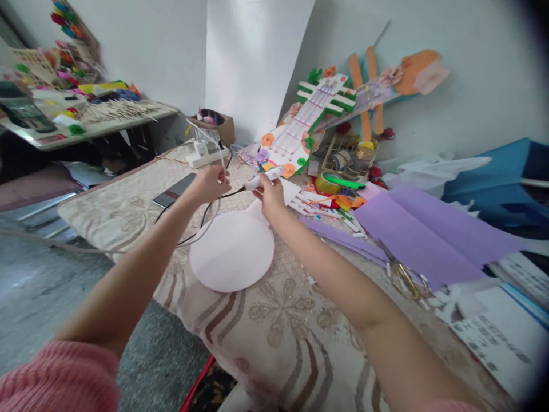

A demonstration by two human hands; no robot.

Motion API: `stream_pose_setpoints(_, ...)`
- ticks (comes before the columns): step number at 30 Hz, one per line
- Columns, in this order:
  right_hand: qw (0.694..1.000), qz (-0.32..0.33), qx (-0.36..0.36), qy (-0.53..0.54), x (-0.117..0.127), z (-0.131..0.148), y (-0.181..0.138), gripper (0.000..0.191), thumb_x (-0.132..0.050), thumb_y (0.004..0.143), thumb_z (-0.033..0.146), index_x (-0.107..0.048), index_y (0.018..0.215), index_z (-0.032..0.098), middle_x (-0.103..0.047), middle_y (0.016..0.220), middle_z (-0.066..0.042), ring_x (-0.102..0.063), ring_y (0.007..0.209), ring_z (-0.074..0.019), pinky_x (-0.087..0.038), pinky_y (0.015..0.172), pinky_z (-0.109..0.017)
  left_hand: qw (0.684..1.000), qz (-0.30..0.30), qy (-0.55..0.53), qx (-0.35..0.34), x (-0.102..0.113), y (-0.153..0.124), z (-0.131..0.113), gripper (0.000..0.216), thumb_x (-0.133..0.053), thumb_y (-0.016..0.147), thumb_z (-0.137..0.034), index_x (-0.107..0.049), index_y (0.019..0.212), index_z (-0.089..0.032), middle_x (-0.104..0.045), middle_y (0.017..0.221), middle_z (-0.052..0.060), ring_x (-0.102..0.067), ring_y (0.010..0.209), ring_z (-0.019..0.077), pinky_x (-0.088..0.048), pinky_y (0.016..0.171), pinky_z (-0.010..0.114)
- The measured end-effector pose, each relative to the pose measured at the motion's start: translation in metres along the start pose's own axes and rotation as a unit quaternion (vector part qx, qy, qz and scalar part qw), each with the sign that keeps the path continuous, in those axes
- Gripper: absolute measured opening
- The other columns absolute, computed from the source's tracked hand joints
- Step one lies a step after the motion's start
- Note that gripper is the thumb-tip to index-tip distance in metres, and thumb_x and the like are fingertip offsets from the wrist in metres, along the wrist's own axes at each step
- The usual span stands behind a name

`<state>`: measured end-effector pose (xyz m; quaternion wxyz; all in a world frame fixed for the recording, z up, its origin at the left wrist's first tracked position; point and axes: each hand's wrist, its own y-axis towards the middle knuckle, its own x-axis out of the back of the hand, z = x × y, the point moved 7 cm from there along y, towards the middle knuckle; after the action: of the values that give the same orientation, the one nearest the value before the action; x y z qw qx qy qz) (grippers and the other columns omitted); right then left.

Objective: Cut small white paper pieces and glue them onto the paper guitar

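My right hand (271, 197) is closed around a white glue gun (262, 179), whose black cord (201, 214) trails left across the mat. My left hand (211, 183) is closed on a thin clear glue stick (222, 159) held upright near the back of the gun. Both hands hover just beyond a pale pink paper circle (231, 252) lying flat on the patterned beige mat (283, 320).
A white power strip (206, 153) and a dark phone (174, 191) lie at the mat's far left. Purple paper sheets (429, 234), gold scissors (403, 277), a green tape roll (328, 183) and a decorated paper guitar (317, 114) are to the right. A cluttered table (86, 123) stands far left.
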<state>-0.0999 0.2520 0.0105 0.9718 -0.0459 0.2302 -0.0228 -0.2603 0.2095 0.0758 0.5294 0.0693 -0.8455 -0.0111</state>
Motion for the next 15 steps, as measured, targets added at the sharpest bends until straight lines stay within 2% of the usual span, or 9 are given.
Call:
stream_pose_setpoints(2, 0.999, -0.011, 0.046, 0.008, 0.016, 0.021, 0.0, 0.021, -0.057, 0.08, 0.033, -0.045, 0.095, 0.025, -0.059, 0.093, 0.0, -0.06, 0.081, -0.0131, -0.051, 0.067, -0.024, 1.0, 0.006, 0.011, 0.024, 0.016, -0.003, 0.01, 0.042, -0.056, 0.082, -0.023, -0.056, 0.12, -0.006, -0.07, 0.093, 0.009, -0.061, 0.071, 0.0157, -0.05, 0.073, 0.027)
stream_pose_setpoints(4, 0.995, -0.011, 0.098, 0.008, 0.035, 0.045, -0.004, 0.022, -0.057, 0.08, 0.036, -0.046, 0.096, 0.026, -0.06, 0.099, 0.0, -0.061, 0.086, -0.014, -0.052, 0.068, -0.025, 0.998, 0.024, 0.028, 0.049, 0.028, -0.005, 0.02, 0.041, -0.057, 0.082, -0.028, -0.058, 0.115, -0.004, -0.07, 0.087, 0.01, -0.06, 0.067, 0.0166, -0.051, 0.069, 0.03)
stream_pose_setpoints(7, 0.992, -0.016, 0.129, 0.004, 0.068, 0.076, -0.018, 0.021, -0.057, 0.081, 0.041, -0.049, 0.094, 0.027, -0.06, 0.092, 0.002, -0.061, 0.079, -0.0135, -0.053, 0.065, -0.025, 0.984, 0.041, 0.146, 0.097, 0.038, -0.005, 0.035, 0.035, -0.054, 0.084, -0.03, -0.06, 0.106, -0.003, -0.07, 0.092, 0.013, -0.061, 0.073, 0.0189, -0.052, 0.073, 0.031)
stream_pose_setpoints(9, 0.991, -0.029, 0.134, -0.004, 0.093, 0.095, -0.035, 0.022, -0.056, 0.082, 0.045, -0.05, 0.09, 0.026, -0.056, 0.077, 0.003, -0.058, 0.067, -0.0129, -0.052, 0.057, -0.025, 0.977, 0.037, 0.184, 0.103, 0.038, -0.004, 0.039, 0.032, -0.052, 0.084, -0.027, -0.061, 0.102, -0.002, -0.07, 0.095, 0.017, -0.063, 0.084, 0.0232, -0.051, 0.081, 0.034)
stream_pose_setpoints(12, 0.991, -0.006, 0.117, -0.066, 0.123, 0.117, -0.071, 0.031, -0.062, 0.078, 0.053, -0.053, 0.084, 0.024, -0.05, 0.063, 0.005, -0.052, 0.055, -0.0123, -0.047, 0.047, -0.024, 0.975, 0.021, 0.201, 0.095, 0.03, -0.005, 0.039, 0.033, -0.053, 0.081, -0.026, -0.061, 0.101, 0.0, -0.067, 0.105, 0.023, -0.061, 0.101, 0.0323, -0.049, 0.088, 0.039)
stream_pose_setpoints(15, 0.984, 0.026, 0.083, -0.157, 0.153, 0.126, -0.111, 0.032, -0.071, 0.072, 0.045, -0.058, 0.09, 0.021, -0.046, 0.058, 0.006, -0.047, 0.05, -0.0111, -0.042, 0.043, -0.023, 0.975, 0.004, 0.209, 0.078, 0.019, -0.014, 0.032, 0.042, -0.054, 0.082, -0.031, -0.057, 0.111, 0.0, -0.064, 0.112, 0.026, -0.059, 0.107, 0.0371, -0.048, 0.087, 0.042)
